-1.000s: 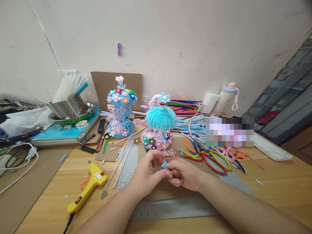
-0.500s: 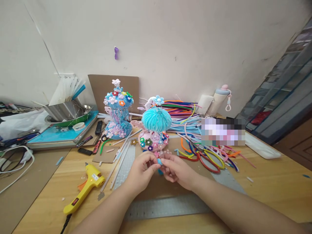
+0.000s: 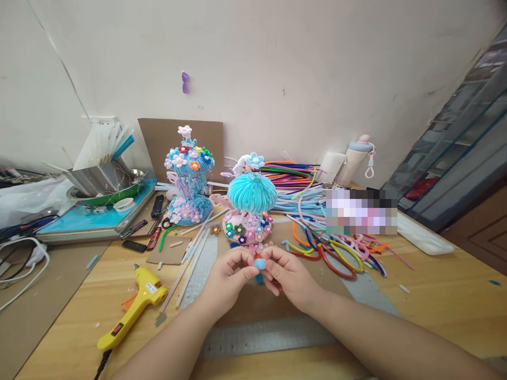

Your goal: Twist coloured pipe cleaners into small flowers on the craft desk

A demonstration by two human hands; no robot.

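Note:
Between the fingertips of both hands is a small light-blue piece of pipe cleaner [image 3: 260, 264], bent into a compact shape. My left hand [image 3: 233, 274] pinches it from the left, thumb and forefinger closed. From the other side my right hand [image 3: 291, 274] grips it the same way. Just behind the hands stands a pipe-cleaner model with a turquoise domed top [image 3: 252, 192] and a flower-covered pink base [image 3: 247, 228]. A finished-looking blue model [image 3: 189, 177] covered in flowers stands to its left. Part of a darker blue bit shows below my fingers.
A yellow glue gun [image 3: 134, 306] lies on the left of the table with its cord. Red-handled scissors [image 3: 336, 261] rest among coloured pipe cleaners [image 3: 297, 248] on the right. A metal bowl [image 3: 101, 179] stands at the back left, a bottle [image 3: 356, 161] at the back right.
Both hands stay together in nearly the same spot. The light-blue piece has turned and shows more between the fingertips. The whole view has shifted slightly.

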